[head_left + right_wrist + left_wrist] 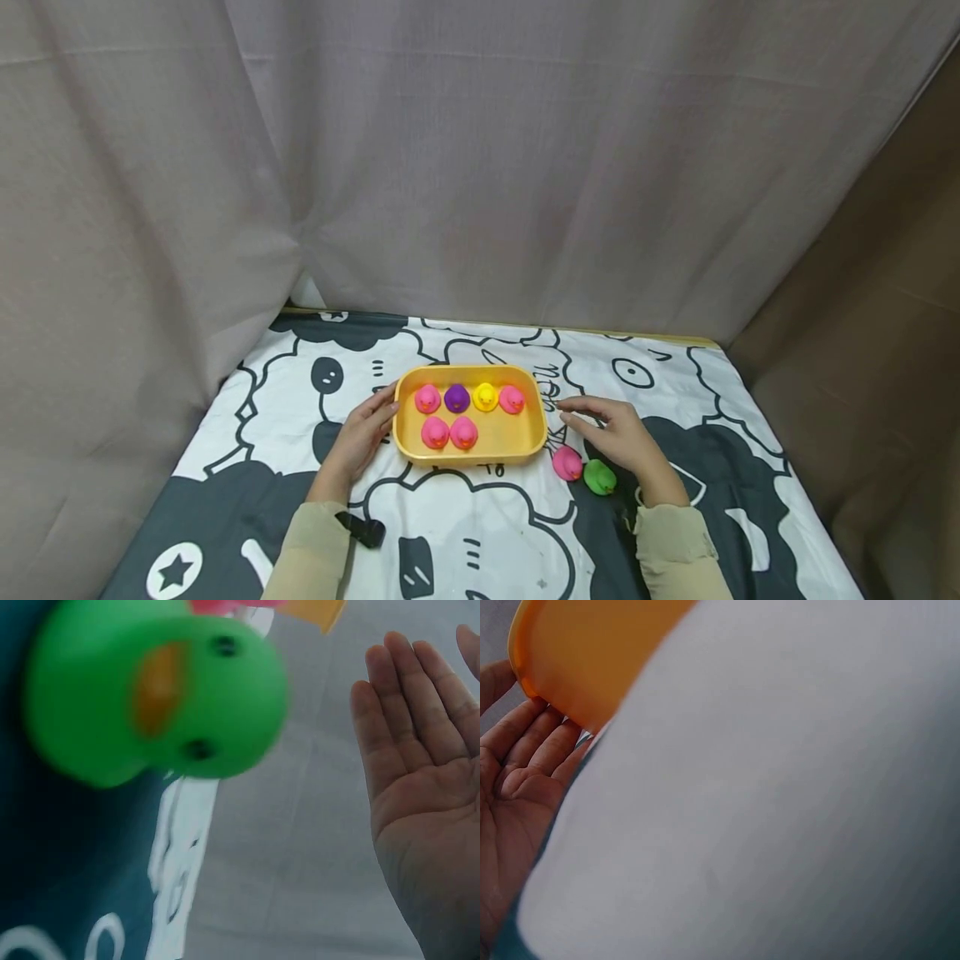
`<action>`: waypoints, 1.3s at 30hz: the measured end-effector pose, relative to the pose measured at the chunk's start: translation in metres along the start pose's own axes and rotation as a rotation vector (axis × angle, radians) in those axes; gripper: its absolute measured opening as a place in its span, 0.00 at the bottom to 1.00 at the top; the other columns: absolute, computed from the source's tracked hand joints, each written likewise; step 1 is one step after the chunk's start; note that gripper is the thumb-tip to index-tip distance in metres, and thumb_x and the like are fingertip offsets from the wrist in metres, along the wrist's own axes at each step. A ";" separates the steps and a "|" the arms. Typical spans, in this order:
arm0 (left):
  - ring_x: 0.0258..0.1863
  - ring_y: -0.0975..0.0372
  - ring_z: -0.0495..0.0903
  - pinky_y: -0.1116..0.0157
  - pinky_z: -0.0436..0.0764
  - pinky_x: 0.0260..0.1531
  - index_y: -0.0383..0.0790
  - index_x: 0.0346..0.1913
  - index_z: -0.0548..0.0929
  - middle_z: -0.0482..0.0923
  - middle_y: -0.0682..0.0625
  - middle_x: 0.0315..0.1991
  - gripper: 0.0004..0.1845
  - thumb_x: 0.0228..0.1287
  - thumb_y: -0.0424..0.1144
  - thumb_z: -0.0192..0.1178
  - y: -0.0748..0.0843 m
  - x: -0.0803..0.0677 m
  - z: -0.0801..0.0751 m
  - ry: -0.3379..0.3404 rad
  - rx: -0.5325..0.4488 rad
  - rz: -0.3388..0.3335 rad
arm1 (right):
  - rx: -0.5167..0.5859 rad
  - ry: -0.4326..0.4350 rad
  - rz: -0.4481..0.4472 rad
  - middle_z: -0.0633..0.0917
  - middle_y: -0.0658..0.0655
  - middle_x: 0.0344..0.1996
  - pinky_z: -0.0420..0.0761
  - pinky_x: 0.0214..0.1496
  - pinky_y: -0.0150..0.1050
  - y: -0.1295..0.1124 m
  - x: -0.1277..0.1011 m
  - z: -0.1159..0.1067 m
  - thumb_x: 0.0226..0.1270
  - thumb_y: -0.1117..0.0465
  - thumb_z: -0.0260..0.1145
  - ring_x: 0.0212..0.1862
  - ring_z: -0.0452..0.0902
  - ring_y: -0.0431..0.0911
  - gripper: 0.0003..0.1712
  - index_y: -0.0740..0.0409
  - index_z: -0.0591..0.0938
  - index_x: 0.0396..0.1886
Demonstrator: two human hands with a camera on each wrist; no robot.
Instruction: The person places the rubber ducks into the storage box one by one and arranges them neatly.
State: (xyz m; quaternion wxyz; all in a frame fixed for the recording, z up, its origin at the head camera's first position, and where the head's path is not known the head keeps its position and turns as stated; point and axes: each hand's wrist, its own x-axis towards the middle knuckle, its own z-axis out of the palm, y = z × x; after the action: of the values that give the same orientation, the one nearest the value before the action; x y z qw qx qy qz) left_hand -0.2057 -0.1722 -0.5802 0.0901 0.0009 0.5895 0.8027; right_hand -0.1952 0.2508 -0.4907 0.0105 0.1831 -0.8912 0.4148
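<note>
A yellow tray lies on the patterned cloth and holds several toy ducks: pink ones, a purple one and a yellow one. My left hand rests flat against the tray's left side, fingers straight under its rim. My right hand is open, palm down, just right of the tray, holding nothing. A pink duck and a green duck stand on the cloth beside that hand. The green duck fills the right wrist view, next to the flat palm.
The table is covered by a black-and-white cartoon cloth. A grey curtain closes off the back and left side, a brown wall the right. A black wrist strap shows on the left sleeve.
</note>
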 end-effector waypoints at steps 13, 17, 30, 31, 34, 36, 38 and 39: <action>0.73 0.60 0.62 0.65 0.69 0.69 0.45 0.73 0.70 0.64 0.52 0.74 0.27 0.74 0.39 0.58 0.000 0.000 0.001 0.011 0.010 -0.018 | 0.028 -0.128 0.216 0.87 0.43 0.46 0.83 0.58 0.42 0.024 -0.032 0.009 0.66 0.54 0.72 0.53 0.82 0.43 0.13 0.46 0.89 0.50; 0.73 0.61 0.63 0.68 0.70 0.67 0.46 0.73 0.71 0.64 0.53 0.74 0.26 0.75 0.38 0.57 0.000 0.001 0.000 0.011 0.005 -0.016 | 0.012 -0.165 0.216 0.88 0.43 0.44 0.83 0.54 0.37 0.028 -0.034 0.009 0.68 0.56 0.71 0.49 0.82 0.42 0.11 0.44 0.88 0.48; 0.73 0.60 0.63 0.64 0.68 0.69 0.45 0.74 0.70 0.64 0.51 0.74 0.27 0.75 0.38 0.57 0.000 0.000 0.000 0.008 0.008 -0.017 | -0.019 -0.167 0.177 0.88 0.45 0.43 0.83 0.50 0.37 0.037 -0.036 0.008 0.65 0.54 0.73 0.46 0.82 0.42 0.07 0.41 0.90 0.42; 0.73 0.60 0.62 0.64 0.68 0.69 0.44 0.74 0.69 0.63 0.51 0.75 0.27 0.75 0.38 0.57 0.000 0.000 0.000 0.005 0.007 -0.015 | -0.023 -0.166 0.178 0.88 0.45 0.43 0.83 0.51 0.38 0.037 -0.036 0.009 0.65 0.54 0.73 0.46 0.82 0.42 0.07 0.41 0.90 0.42; 0.73 0.60 0.63 0.64 0.68 0.69 0.44 0.74 0.69 0.63 0.51 0.75 0.27 0.75 0.38 0.57 0.000 0.000 0.000 0.005 -0.004 -0.013 | -0.028 -0.169 0.165 0.88 0.45 0.43 0.84 0.52 0.43 0.037 -0.036 0.008 0.65 0.54 0.73 0.46 0.82 0.43 0.08 0.42 0.90 0.43; 0.73 0.60 0.63 0.64 0.68 0.69 0.44 0.74 0.69 0.63 0.51 0.75 0.27 0.75 0.38 0.57 0.001 0.000 0.000 0.005 -0.008 -0.014 | -0.022 -0.175 0.168 0.88 0.45 0.43 0.84 0.52 0.45 0.037 -0.037 0.007 0.64 0.54 0.74 0.46 0.82 0.43 0.09 0.43 0.90 0.44; 0.73 0.60 0.63 0.64 0.69 0.69 0.44 0.74 0.69 0.63 0.51 0.75 0.27 0.75 0.38 0.57 0.001 0.000 0.000 0.009 -0.009 -0.016 | -0.011 -0.183 0.180 0.88 0.45 0.43 0.84 0.52 0.44 0.036 -0.037 0.007 0.63 0.53 0.75 0.45 0.81 0.42 0.11 0.43 0.90 0.45; 0.73 0.60 0.63 0.65 0.69 0.68 0.44 0.74 0.69 0.63 0.51 0.75 0.27 0.75 0.38 0.57 0.001 0.000 0.000 0.009 -0.009 -0.016 | -0.005 -0.190 0.184 0.87 0.46 0.43 0.84 0.52 0.44 0.036 -0.037 0.007 0.63 0.52 0.75 0.45 0.81 0.43 0.12 0.43 0.90 0.46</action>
State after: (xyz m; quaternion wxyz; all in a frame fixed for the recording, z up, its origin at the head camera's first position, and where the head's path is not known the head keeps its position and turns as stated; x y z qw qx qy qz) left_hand -0.2057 -0.1723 -0.5789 0.0939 -0.0078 0.5863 0.8046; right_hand -0.1718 0.2791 -0.5280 -0.1118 0.1393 -0.9021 0.3927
